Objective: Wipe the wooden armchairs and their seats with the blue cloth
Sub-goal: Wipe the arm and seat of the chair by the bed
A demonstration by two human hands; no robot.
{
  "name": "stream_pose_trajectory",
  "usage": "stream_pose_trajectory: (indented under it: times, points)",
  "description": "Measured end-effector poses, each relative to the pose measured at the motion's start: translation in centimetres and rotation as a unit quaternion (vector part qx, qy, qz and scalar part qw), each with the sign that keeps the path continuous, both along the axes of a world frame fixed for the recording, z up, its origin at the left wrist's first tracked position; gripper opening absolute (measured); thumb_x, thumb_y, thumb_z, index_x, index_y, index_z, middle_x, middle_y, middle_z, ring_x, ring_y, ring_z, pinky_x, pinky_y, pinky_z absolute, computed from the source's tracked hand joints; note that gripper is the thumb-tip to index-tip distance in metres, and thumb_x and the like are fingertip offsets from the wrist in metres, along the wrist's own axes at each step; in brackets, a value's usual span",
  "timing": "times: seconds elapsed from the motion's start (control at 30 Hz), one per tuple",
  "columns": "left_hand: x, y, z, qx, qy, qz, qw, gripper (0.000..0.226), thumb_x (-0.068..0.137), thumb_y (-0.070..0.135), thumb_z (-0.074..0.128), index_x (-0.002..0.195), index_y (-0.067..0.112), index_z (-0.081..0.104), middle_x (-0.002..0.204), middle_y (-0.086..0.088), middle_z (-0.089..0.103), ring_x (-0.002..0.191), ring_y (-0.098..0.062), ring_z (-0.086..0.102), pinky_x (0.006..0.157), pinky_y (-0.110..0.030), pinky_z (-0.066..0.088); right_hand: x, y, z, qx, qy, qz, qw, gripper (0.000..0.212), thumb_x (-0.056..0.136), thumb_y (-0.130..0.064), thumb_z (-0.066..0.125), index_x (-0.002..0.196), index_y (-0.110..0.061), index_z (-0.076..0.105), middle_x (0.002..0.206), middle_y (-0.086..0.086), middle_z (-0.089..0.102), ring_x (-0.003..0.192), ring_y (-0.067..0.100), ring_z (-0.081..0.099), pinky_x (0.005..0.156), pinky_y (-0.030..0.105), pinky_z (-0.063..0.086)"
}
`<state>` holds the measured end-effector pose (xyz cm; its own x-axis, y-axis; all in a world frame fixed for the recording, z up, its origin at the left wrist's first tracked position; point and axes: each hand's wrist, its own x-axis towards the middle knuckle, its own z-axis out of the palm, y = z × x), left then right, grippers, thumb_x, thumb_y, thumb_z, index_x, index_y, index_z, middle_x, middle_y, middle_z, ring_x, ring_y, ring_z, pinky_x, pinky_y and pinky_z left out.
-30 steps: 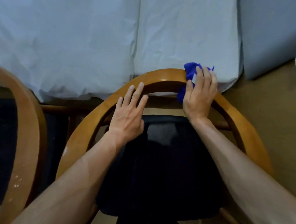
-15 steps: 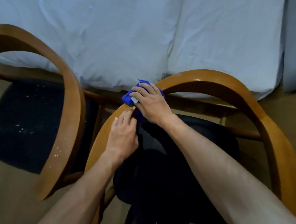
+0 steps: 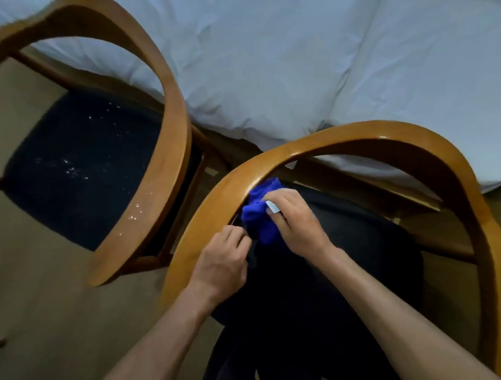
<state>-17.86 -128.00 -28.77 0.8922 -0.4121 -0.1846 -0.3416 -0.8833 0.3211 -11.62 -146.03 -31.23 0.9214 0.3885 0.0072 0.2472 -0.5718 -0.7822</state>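
Cloth (image 3: pixel 259 216), bright blue and bunched into a wad, now sits just under the inner edge of the near armchair's curved wooden rail (image 3: pixel 360 139), on its left side, above the dark seat (image 3: pixel 371 248). A second ago it was up on top of the rail's right side; it has swept leftward along the curve and dropped inside, so the top of this rail looks mostly covered and the inner face seems to be in hand. The right hand (image 3: pixel 296 222) grasps the wad, fingers curled over it, a small pale tag showing between them. The left hand (image 3: pixel 222 261) has slid down the rail too; its fingers are bent beside the cloth, but whether they pinch anything I cannot tell. The other armchair (image 3: pixel 160 155), just beside, is speckled with pale spots on rail and seat, apparently untouched.
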Motion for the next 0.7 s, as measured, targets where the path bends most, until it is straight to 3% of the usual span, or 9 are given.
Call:
stream_pose_trajectory:
  times: [0.1,0.2,0.3,0.4,0.5,0.6,0.7]
  points:
    - [-2.2,-1.8,-2.5,0.002,0.102,0.046,0.994,0.027,0.079,0.014,0.046,0.103,0.009,0.058,0.111,-0.009,0.054,0.101,-0.026,0.055,0.081,-0.036,0.051,-3.2,-2.4,-3.1,-0.015,0.156,-0.154,0.976,0.017,0.098,-0.017,0.047,0.108,-0.025,0.057,0.105,-0.004,0.059,0.092,0.0,0.052,0.086,0.03,0.046]
    - [-4.1,-2.3,-5.3,0.038,0.204,0.093,0.974,0.038,0.088,0.019,0.048,0.125,0.013,0.046,0.131,-0.005,0.041,0.119,-0.022,0.041,0.097,-0.034,0.042,-4.5,-2.4,-6.1,-0.028,0.174,-0.177,0.968,0.018,0.098,-0.017,0.047,0.111,-0.022,0.059,0.105,-0.005,0.059,0.095,0.003,0.052,0.091,0.035,0.047]
    - [-5.3,-2.0,-7.6,0.05,0.258,0.117,0.958,0.04,0.09,0.019,0.047,0.129,0.014,0.042,0.133,-0.005,0.038,0.119,-0.022,0.039,0.097,-0.034,0.04,-4.4,-1.1,-8.5,-0.062,0.176,-0.114,0.976,0.022,0.097,-0.018,0.05,0.117,-0.023,0.057,0.115,-0.006,0.057,0.11,0.005,0.048,0.098,0.032,0.042]
    - [-6.2,-1.4,-9.1,0.062,0.286,0.133,0.947,0.04,0.092,0.021,0.046,0.131,0.014,0.041,0.133,-0.004,0.037,0.119,-0.022,0.038,0.098,-0.035,0.039,-4.4,-0.9,-11.0,-0.205,0.144,-0.056,0.967,0.041,0.092,-0.026,0.059,0.132,-0.019,0.051,0.14,0.003,0.043,0.13,0.02,0.036,0.107,0.041,0.036]
    - [-6.7,-1.0,-9.7,0.064,0.296,0.149,0.941,0.038,0.092,0.022,0.046,0.129,0.015,0.041,0.131,-0.003,0.038,0.117,-0.022,0.039,0.096,-0.033,0.039,-4.8,-0.8,-11.3,-0.257,0.177,-0.129,0.941,0.053,0.088,-0.032,0.062,0.135,-0.018,0.043,0.14,0.008,0.034,0.126,0.027,0.035,0.101,0.043,0.037]
    - [-6.7,-1.0,-9.5,0.044,0.315,0.169,0.933,0.037,0.092,0.021,0.045,0.129,0.015,0.041,0.13,-0.003,0.039,0.117,-0.022,0.039,0.097,-0.035,0.039,-4.9,-0.6,-10.5,-0.287,0.195,-0.194,0.918,0.048,0.085,-0.033,0.062,0.127,-0.018,0.044,0.133,0.009,0.032,0.119,0.028,0.036,0.095,0.042,0.038]
    - [-5.8,-1.6,-8.9,0.025,0.327,0.183,0.927,0.038,0.093,0.021,0.043,0.13,0.014,0.041,0.131,-0.005,0.039,0.119,-0.023,0.038,0.1,-0.038,0.038,-4.7,-0.6,-9.7,-0.325,0.228,-0.194,0.897,0.046,0.084,-0.032,0.063,0.124,-0.022,0.042,0.131,0.009,0.029,0.117,0.029,0.035,0.091,0.043,0.041]
